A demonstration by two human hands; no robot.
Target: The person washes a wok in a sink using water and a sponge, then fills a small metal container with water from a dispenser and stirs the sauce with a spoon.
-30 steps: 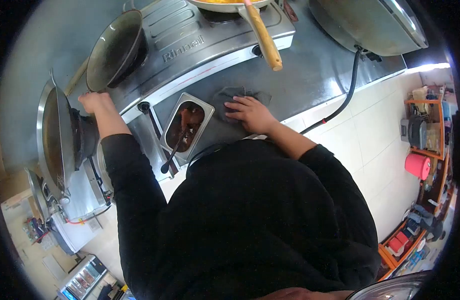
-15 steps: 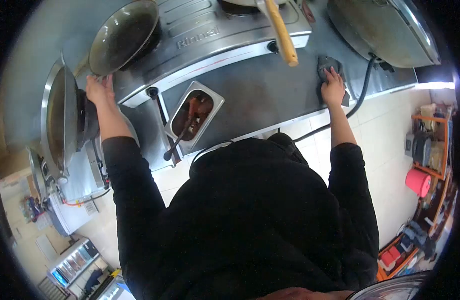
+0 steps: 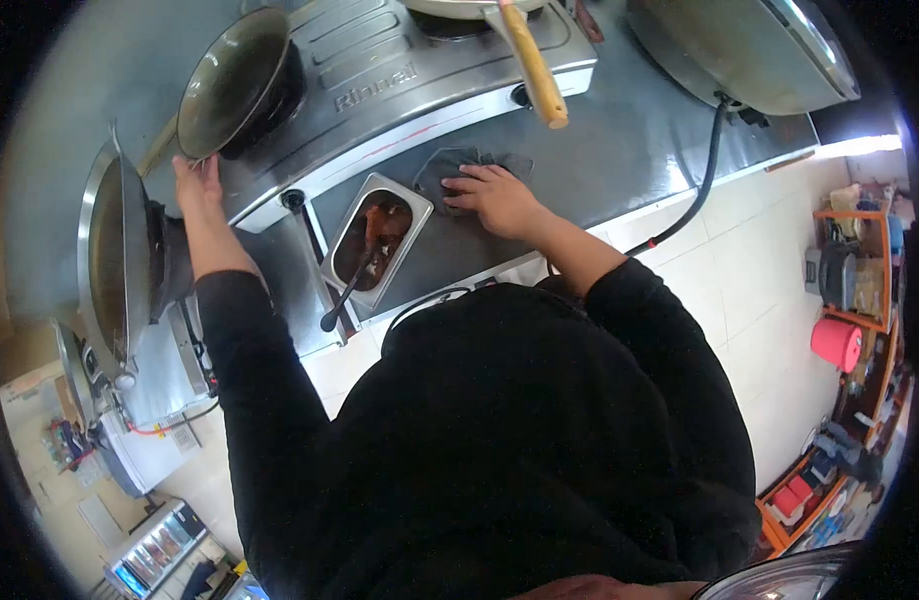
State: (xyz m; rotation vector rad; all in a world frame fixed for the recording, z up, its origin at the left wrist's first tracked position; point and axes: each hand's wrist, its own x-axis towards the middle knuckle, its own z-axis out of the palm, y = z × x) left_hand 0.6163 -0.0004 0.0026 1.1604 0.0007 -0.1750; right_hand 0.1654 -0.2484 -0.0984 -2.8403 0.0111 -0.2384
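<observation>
At the upper left, my left hand (image 3: 200, 188) is closed on the near edge of a deep frying pan (image 3: 235, 85), which sits tilted at the left end of the stove. My right hand (image 3: 498, 202) presses a dark grey cloth (image 3: 448, 172) against the steel counter (image 3: 620, 150), its fingers bent over the cloth. Between my hands stands a rectangular metal container (image 3: 420, 215) of dark brown sauce. A dark-handled utensil (image 3: 352, 290) leans in it, its handle sticking out over the near rim.
The Rinnai gas stove (image 3: 380, 95) runs along the back, a wooden-handled pan (image 3: 535, 65) jutting over its front. A large metal vessel (image 3: 740, 50) with a black hose (image 3: 705, 190) stands right. A big wok (image 3: 105, 260) is at the left. Orange shelving (image 3: 850, 265) stands farther right.
My right hand has slid the cloth left across the counter, from the far right to beside the sauce container. The left hand stays at the pan's edge. The view has shifted slightly.
</observation>
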